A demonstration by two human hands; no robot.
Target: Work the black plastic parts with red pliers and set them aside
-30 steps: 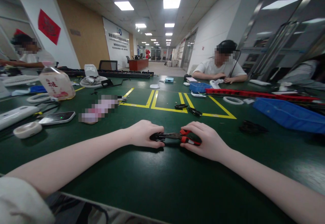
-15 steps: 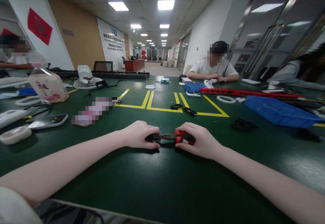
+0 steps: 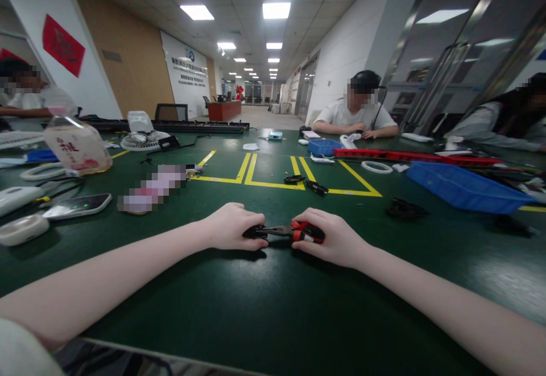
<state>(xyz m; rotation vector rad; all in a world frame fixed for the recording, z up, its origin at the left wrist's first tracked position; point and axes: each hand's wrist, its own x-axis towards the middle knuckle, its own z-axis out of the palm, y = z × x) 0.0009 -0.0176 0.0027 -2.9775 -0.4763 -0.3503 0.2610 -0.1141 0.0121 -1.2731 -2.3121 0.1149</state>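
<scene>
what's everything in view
red-handled metal pliers: 1, red, black, grey, centre
small black part: 1, black, centre
green table: 1, green, foreground
yellow tape strips: several, yellow, centre
loose black pieces: several, black, centre, right
blue plastic trays: 2, blue, right
clear plastic bottle: 1, pinkish, left
white devices and rings: several, white, left, right
long red bar: 1, red, right
pixelated oblong: 1, pinkish, left
other people: 3, pale tops, left, rear, right
left hand: 1, bare, centre
right hand: 1, bare, centre

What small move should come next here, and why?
Probably a gentle squeeze of the pliers: the right grip is around their red-and-black handles, and their nose appears to meet the small black part held in the left grip.
</scene>
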